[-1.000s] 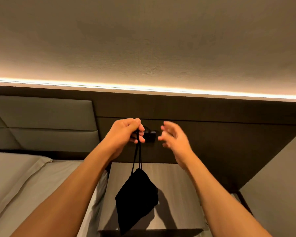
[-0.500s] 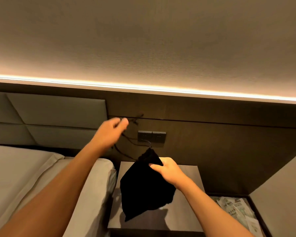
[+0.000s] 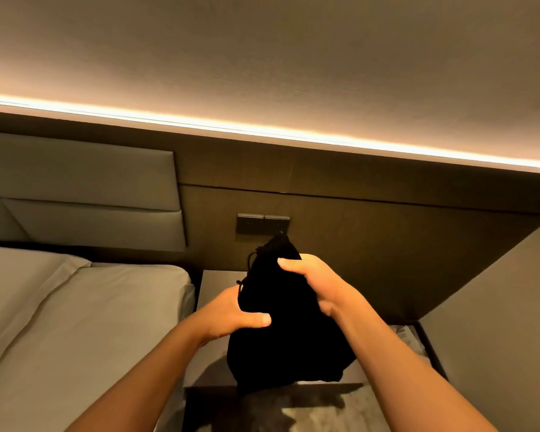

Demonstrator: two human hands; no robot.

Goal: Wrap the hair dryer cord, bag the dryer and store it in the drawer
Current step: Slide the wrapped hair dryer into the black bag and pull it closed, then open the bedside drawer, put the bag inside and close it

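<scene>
A black drawstring bag (image 3: 289, 332) is held above the bedside table (image 3: 214, 282), its gathered neck pointing up towards the wall. My left hand (image 3: 231, 316) grips the bag's left side, thumb across the front. My right hand (image 3: 312, 282) clasps the upper right part near the neck. The bag bulges; the hair dryer and its cord are hidden. A short loop of drawstring (image 3: 247, 275) hangs by the neck. Below the tabletop's front edge a lower wood-grain surface (image 3: 325, 406) shows; I cannot tell whether it is a drawer.
A bed with light sheets (image 3: 75, 322) lies to the left, against a padded headboard (image 3: 81, 194). A dark switch panel (image 3: 262, 224) sits on the wall behind the table. Printed papers (image 3: 409, 338) lie in the gap right of the table, beside a grey slanted panel (image 3: 496, 307).
My left hand let go of the drawstring and came down from the wall to grip the bag's side. My right hand shifted up onto the neck. The bag now sits lower and closer.
</scene>
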